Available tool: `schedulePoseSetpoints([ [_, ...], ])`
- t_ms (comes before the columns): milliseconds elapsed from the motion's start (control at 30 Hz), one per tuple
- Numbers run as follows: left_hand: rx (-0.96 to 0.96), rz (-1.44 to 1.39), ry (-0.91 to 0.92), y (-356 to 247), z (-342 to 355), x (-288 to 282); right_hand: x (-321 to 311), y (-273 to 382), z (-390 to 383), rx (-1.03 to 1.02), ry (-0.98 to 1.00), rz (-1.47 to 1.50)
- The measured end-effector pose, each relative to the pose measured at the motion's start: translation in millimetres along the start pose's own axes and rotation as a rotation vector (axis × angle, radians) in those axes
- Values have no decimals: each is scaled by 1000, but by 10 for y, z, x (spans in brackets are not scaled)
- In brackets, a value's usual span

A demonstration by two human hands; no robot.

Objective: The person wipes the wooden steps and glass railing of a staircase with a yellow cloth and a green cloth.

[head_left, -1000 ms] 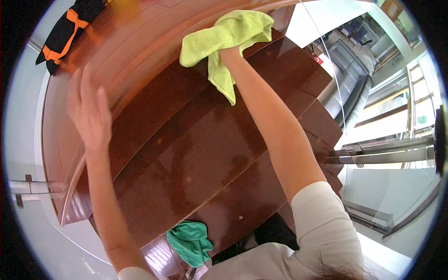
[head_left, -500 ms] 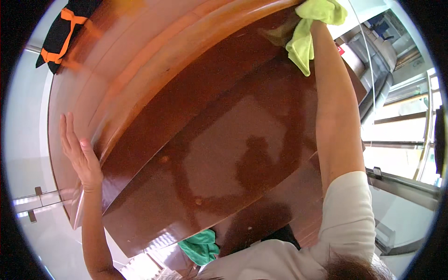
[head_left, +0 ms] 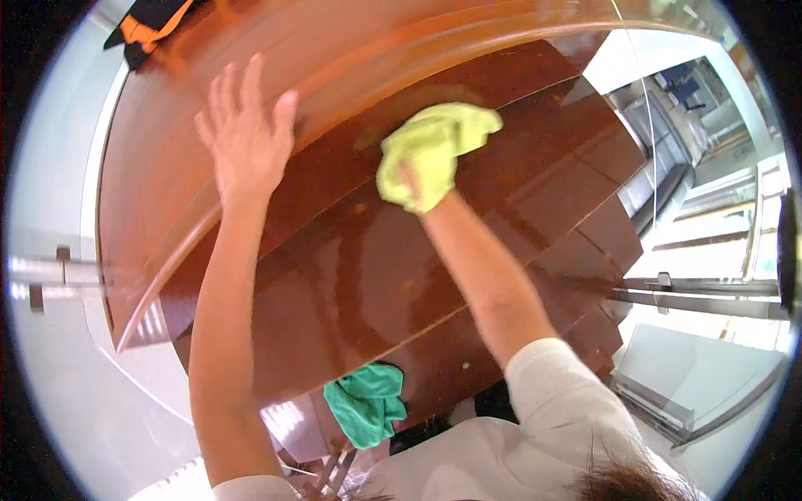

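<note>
My right hand (head_left: 408,177) is mostly hidden under a yellow-green cloth (head_left: 430,146), which it presses against the glossy dark brown wooden surface (head_left: 376,250). One corner of the cloth hangs loose to the right. My left hand (head_left: 248,142) has its fingers spread and holds nothing. It lies at the lighter, curved wooden ledge (head_left: 351,92) on the far side; whether the palm touches the wood I cannot tell. A green cloth (head_left: 366,405) hangs over the near edge of the dark surface, close to my body, with neither hand on it.
A black item with an orange band (head_left: 154,29) rests on the lighter wood at the far left. A thin white cord (head_left: 647,108) runs down at the right. Beyond are a grey seat (head_left: 664,150) and bright windows (head_left: 710,242). White wall (head_left: 54,192) borders the left.
My right hand has swept the yellow-green cloth from the far right toward the middle. My left hand has moved right and farther away, fingers spread. The view has shifted somewhat.
</note>
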State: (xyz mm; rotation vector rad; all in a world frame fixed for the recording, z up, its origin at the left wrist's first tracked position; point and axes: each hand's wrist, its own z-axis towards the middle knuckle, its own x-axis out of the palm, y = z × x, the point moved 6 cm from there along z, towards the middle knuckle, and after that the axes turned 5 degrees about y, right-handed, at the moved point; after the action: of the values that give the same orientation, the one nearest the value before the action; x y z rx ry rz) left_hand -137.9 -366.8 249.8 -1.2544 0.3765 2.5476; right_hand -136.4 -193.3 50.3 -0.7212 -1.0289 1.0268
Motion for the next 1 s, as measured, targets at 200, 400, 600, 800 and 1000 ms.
schedulePoseSetpoints([
  [200,70,-591,-335,155,-124,-309,-2268,-1144,-1035,-171,-513,-705],
  [400,40,-707,-263,211,-1657,-1531,-2843,-1507,-2007,-117,-955,-1186],
  [600,-339,-633,-77,51,-3116,-1656,-1700,-2258,-1858,-232,-280,-2443],
  [800,-734,-837,-301,416,-3662,-1670,-2253,-2931,-1688,272,929,-3298],
  [1000,-1609,-834,-627,1241,-5655,-1345,-3111,-2725,-2250,1773,736,-3017],
])
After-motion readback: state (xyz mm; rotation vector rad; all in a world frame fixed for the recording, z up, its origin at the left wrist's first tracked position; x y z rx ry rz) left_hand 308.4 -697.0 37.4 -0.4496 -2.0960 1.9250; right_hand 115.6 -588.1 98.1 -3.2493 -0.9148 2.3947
